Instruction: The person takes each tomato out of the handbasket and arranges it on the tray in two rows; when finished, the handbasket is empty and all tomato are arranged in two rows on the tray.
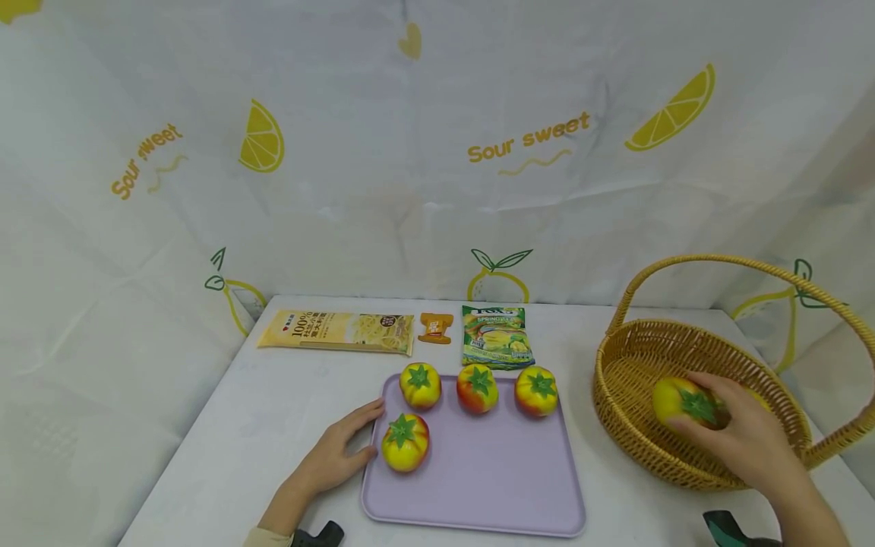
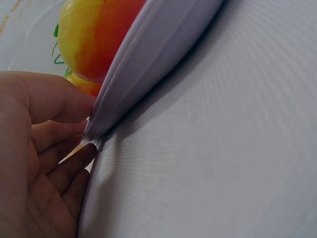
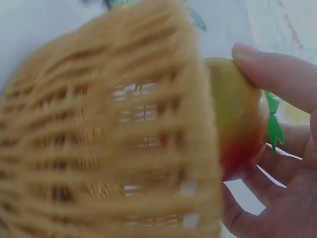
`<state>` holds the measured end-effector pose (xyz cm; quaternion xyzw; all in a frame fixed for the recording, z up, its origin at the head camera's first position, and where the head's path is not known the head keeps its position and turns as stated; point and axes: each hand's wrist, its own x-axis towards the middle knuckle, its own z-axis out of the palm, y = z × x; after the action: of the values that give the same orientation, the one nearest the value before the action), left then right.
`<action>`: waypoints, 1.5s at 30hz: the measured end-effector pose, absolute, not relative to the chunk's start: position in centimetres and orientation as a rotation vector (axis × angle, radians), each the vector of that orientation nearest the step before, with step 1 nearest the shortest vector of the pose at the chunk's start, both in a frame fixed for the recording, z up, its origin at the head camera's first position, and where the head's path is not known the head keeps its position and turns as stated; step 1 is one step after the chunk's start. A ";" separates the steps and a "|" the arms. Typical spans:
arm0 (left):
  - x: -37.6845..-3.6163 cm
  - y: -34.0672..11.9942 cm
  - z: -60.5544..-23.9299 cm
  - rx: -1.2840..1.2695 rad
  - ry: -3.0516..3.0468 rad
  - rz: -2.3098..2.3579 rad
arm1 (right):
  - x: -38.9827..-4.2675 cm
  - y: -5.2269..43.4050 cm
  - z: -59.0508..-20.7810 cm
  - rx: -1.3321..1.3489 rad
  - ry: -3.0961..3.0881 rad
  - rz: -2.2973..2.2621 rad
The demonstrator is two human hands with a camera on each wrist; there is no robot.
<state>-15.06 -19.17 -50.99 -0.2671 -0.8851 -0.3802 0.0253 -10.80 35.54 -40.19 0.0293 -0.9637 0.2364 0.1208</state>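
Note:
My right hand point(image 1: 734, 429) grips a yellow-red tomato point(image 1: 683, 401) with a green stem inside the wicker basket point(image 1: 618, 380) at the right. In the right wrist view the fingers point(image 3: 277, 74) curl round the tomato point(image 3: 237, 124) behind the basket's weave point(image 3: 99, 148). My left hand point(image 1: 342, 448) rests flat on the table with straight fingers touching the left rim of a lilac tray point(image 1: 492, 479). The tray carries several more tomatoes; the nearest point(image 1: 405, 441) lies beside my fingertips. The left wrist view shows my fingers point(image 2: 59, 104) against the tray edge point(image 2: 148, 54).
Along the back of the white table point(image 1: 239, 425) lie a pasta packet point(image 1: 338, 331), a small orange packet point(image 1: 435, 327) and a green snack bag point(image 1: 495, 336). A lemon-print cloth point(image 1: 410, 152) walls the back and sides. The basket's tall handle point(image 1: 738, 266) arches overhead.

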 end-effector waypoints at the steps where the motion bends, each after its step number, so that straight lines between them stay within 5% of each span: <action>1: -15.1 -19.2 -51.0 -0.823 -2.740 -1.176 | -10.8 35.2 -40.0 0.088 -2.797 0.700; 14: -15.1 -19.1 -51.2 -0.823 -2.728 -1.153 | -10.6 29.4 -38.9 0.314 -2.608 0.870; 45: -15.0 -19.0 -50.8 -0.795 -2.766 -1.193 | -11.9 15.3 -43.8 0.584 -2.734 1.039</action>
<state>-14.98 -19.03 -50.81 -0.2552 -0.8877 -0.3829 0.0133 -11.93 15.28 -43.77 0.1952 -0.9138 0.3473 0.0793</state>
